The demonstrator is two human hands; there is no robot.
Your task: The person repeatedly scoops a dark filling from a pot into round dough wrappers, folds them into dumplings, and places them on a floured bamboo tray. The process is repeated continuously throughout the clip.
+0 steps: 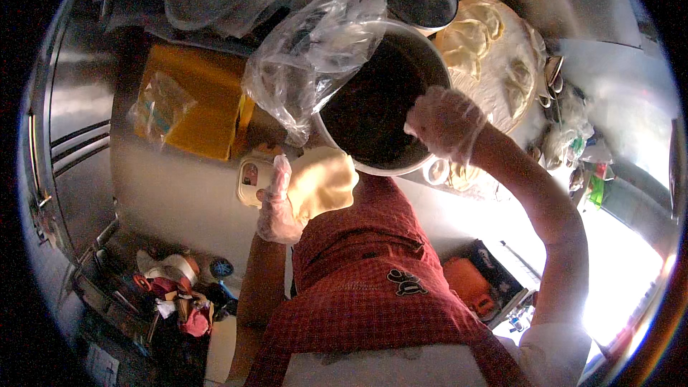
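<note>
My left hand [279, 209], in a clear plastic glove, holds a flat sheet of pale dough [325, 180] with the thumb raised at its edge. A small white container [247, 185] sits just beyond that hand's fingers. Over the right part of a large deep pot [371, 107] is my gloved right hand [446, 123], its fingers curled. Whether it pinches anything is hidden, and the pot's inside is too dark to make out. A clear plastic bag [317, 48] drapes across the pot's left rim. Folded dough pieces [467, 37] rest on a round floured board [505, 102] to the right.
Behind the pot stands a dark lid [416, 2] with a pale knob. A yellow-brown box [199, 91] with crumpled plastic on it is at the left. A small ring-shaped white item [436, 171] lies by the pot's near right rim. An orange item [467, 285] is low at right.
</note>
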